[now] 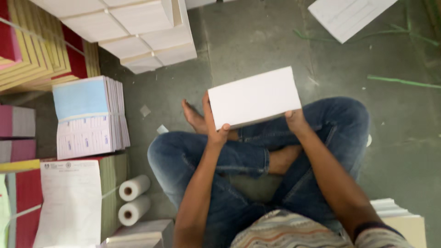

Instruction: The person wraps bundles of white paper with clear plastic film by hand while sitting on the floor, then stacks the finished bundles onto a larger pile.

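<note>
I sit cross-legged on a grey floor in blue jeans and hold a thick white stack of paper (254, 97) above my knees, tilted slightly. My left hand (213, 124) grips its near left corner, fingers up along the left side. My right hand (296, 120) holds the near right corner from below. Both hands are closed on the stack, and its blank top faces up at me.
Tied white paper bundles (133, 32) lie at the back left. Stacks of printed forms (89, 117) and red and yellow pads (27, 46) line the left. Two white rolls (133, 200) sit by my left knee. Loose sheets (349, 14) lie far right; more paper (399, 216) is at my right.
</note>
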